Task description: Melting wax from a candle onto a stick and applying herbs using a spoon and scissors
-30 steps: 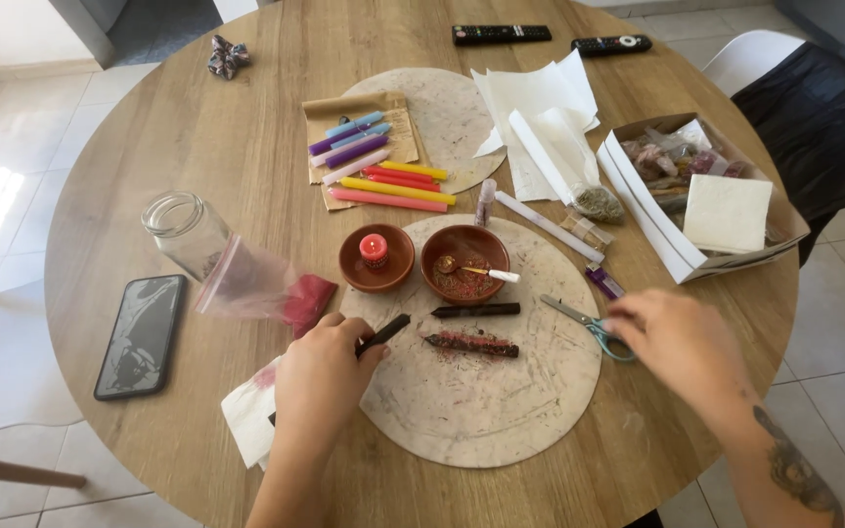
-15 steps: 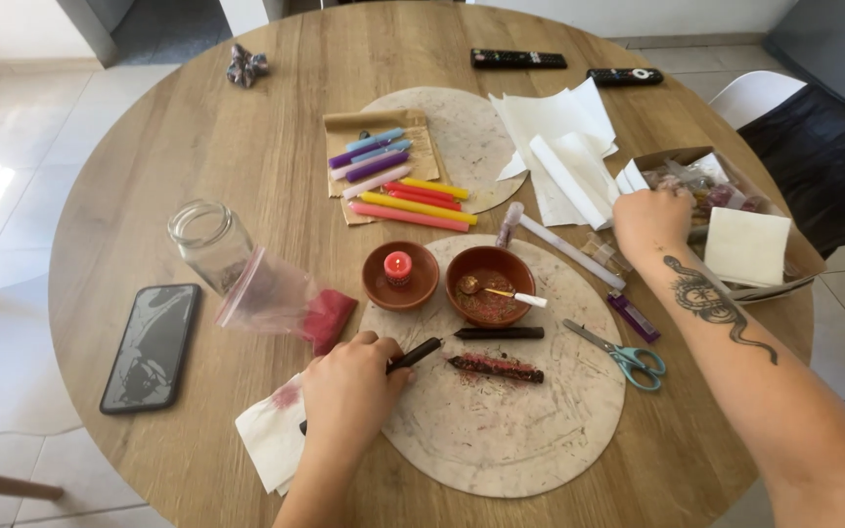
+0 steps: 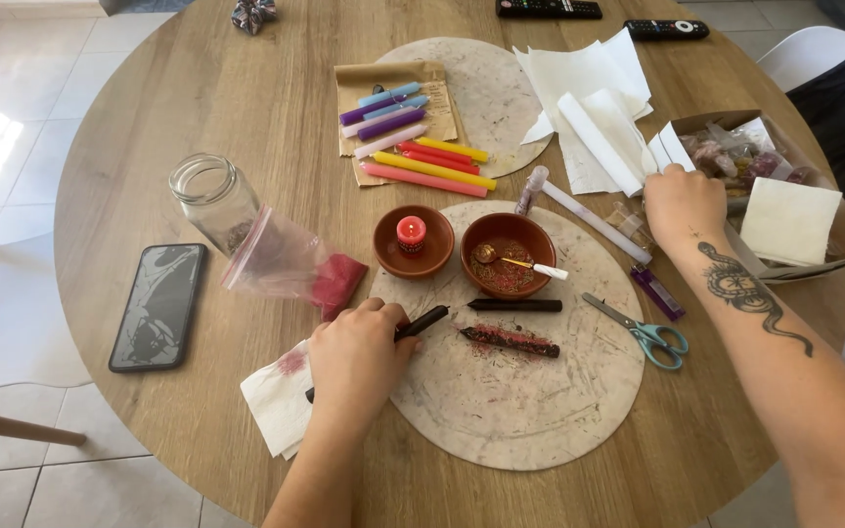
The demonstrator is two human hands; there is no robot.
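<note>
With a black candle [image 3: 421,324] gripped in the left hand [image 3: 356,360] and the right hand [image 3: 682,203], grip unclear, laid at the box [image 3: 838,256], the lit candle [image 3: 410,233] nearby could be knocked.

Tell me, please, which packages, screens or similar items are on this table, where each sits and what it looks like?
Phone: left edge of the table, flat, black rectangle, dark screen.
Plastic bag: beside the glass jar, clear, red powder at one end.
Cardboard box: right side, open, brown and white, small packets inside; the right hand rests at its rim.
Two remotes: far edge, black bars.
Left hand: holds a black candle.
</note>
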